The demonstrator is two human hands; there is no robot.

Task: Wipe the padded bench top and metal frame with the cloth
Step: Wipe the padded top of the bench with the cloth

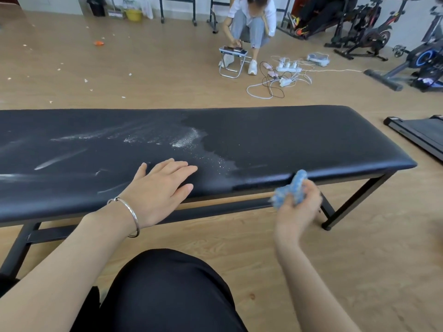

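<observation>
Cloth (291, 188): blue, bunched in your right hand (298, 207), grip tight around it, at table's near edge, about 4 o'clock. Padded table top (299, 140) looks clean at 3 o'clock side; white powder (187, 140) spread from middle to 9 o'clock. Your left hand (160, 188) flat on top, fingers spread, holding nothing. Metal frame (215, 208) under top. Risk: bunched cloth only smears powder, or pushes it onto floor (239, 236). Left hand sits on dusty part; may spread it.

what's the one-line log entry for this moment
left hand flat on bench | right hand holds cloth at front edge | powder remains
</observation>
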